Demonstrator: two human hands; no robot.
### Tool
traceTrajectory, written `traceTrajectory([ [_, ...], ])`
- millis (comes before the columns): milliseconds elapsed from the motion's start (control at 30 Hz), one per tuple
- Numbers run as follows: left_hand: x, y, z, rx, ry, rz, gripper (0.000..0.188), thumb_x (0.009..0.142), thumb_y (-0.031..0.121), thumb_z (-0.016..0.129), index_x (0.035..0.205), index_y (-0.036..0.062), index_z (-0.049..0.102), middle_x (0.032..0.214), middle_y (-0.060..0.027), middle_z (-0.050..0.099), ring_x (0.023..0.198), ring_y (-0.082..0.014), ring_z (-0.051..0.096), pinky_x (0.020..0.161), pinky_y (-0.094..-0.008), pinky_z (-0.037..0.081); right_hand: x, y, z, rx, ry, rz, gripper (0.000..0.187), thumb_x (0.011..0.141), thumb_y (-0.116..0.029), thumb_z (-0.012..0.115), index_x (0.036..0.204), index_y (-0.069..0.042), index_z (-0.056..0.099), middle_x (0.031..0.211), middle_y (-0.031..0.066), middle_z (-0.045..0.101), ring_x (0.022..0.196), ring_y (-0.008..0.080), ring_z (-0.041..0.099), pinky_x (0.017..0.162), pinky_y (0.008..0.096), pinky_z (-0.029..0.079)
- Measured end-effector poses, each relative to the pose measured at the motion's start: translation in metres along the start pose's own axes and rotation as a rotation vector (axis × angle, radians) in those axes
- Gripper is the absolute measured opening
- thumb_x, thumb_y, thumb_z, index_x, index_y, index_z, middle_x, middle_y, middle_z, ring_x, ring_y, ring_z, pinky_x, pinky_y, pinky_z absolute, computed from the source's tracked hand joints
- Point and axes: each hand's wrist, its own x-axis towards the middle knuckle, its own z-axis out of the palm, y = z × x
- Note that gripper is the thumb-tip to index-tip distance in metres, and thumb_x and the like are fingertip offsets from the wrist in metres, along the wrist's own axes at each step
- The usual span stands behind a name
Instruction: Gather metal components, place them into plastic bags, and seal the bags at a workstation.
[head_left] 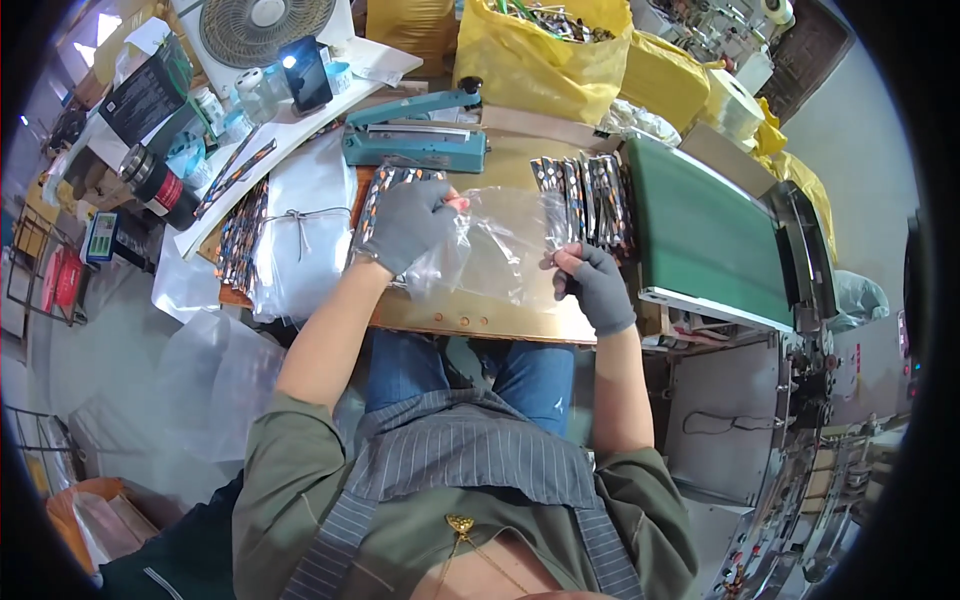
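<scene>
A transparent plastic bag [505, 245] is stretched between my two hands over the tan work board [530, 325]. My left hand [410, 225], in a grey fingerless glove, pinches its left side. The fingers of my right hand [597, 285], gloved the same way, close on its right edge. Just beyond my left hand lies a bundle of dark strips with orange and white patterning [390, 180], partly covered by that hand. Similar patterned strips [585, 195] lie in rows past my right hand. A teal hand-lever bag sealer [420, 150] stands behind the board.
To the left lies a tied stack of transparent bags [305, 230] beside more strips [238, 240]. A green conveyor belt [705, 225] borders the right side. Yellow sacks [540, 60] stand at the back. A white shelf [345, 95] carries a phone [305, 75] and a fan [262, 25].
</scene>
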Motion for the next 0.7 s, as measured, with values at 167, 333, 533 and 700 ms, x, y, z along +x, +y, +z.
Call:
traceTrajectory([
  [167,-0.021,0.041,0.019,0.26,0.066,-0.05,0.035,0.08,0.033,0.063,0.085,-0.0017,0.062,0.068,-0.0177,0.061,0.067,-0.0275,0.062,0.064,-0.0365,0.048,0.011,0.021,0.023,0.038,0.15,-0.059,0.013,0.081,-0.01,0.065,0.073,-0.005,0.056,0.065,0.0022,0.056,0.052,0.0087,0.052,0.048,0.0212,0.043],
  [333,-0.03,0.006,0.034,-0.333,-0.215,-0.127,0.034,0.084,0.029,0.055,0.094,-0.0027,0.057,0.083,-0.0086,0.065,0.073,-0.0179,0.063,0.059,-0.0292,0.046,0.017,0.016,0.059,0.012,-0.076,-0.085,0.014,0.077,-0.004,0.062,0.07,-0.006,0.049,0.063,0.0023,0.053,0.051,0.0097,0.051,0.048,0.0224,0.042],
  [533,-0.026,0.018,0.027,-1.587,-0.37,-0.403,0.029,0.086,0.023,0.049,0.105,0.0004,0.053,0.084,-0.0114,0.061,0.078,-0.0196,0.061,0.061,-0.0296,0.048,0.091,0.048,0.0,-0.149,-0.088,-0.152,0.01,0.08,-0.011,0.059,0.078,-0.005,0.052,0.07,-0.001,0.054,0.064,0.0065,0.05,0.059,0.0219,0.043],
  [700,0.013,0.002,0.012,-1.22,0.099,-0.371,0.04,0.09,0.01,0.045,0.129,0.0019,0.044,0.078,-0.0073,0.061,0.074,-0.0138,0.061,0.073,-0.0253,0.05,0.177,0.046,-0.107,-0.977,0.253,-0.151,0.082,0.079,-0.051,0.059,0.135,0.001,0.032,0.128,0.0198,0.043,0.121,0.0279,0.041,0.099,0.0357,0.036],
])
